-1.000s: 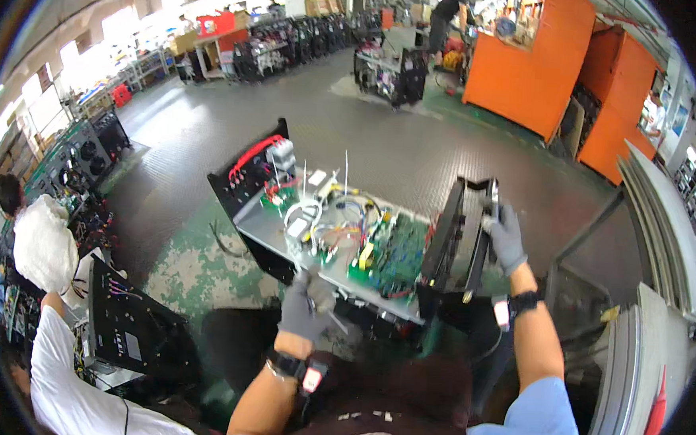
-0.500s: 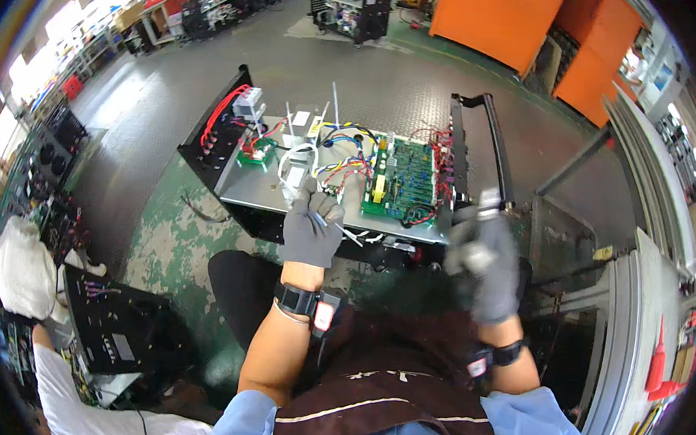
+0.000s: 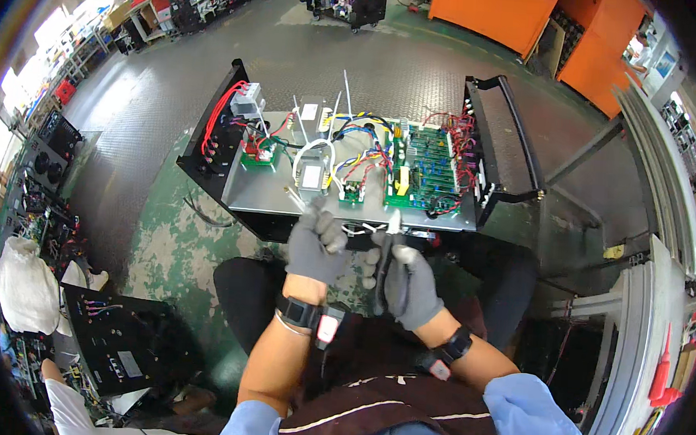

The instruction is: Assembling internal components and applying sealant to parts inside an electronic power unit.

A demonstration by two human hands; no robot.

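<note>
Workshop floor (image 3: 279,46) everywhere, orange cabinet (image 3: 492,15) farther out. Open black-ended chassis (image 3: 273,197) sits just beyond the knees (image 3: 242,284), green board (image 3: 424,168) toward its right end. Right hand (image 3: 409,287) wraps a dark-handled tool (image 3: 385,260); left hand (image 3: 315,246) curls by a pale strip (image 3: 293,199), can't tell if it's pinching it.

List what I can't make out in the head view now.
All in the head view:
Left hand: palm hidden by its own fist.
Dark tool: handle partly covered by the right hand.
White sleeve: cut off by the lower edge.
Black wheeled unit: cut off by the upper edge.
</note>
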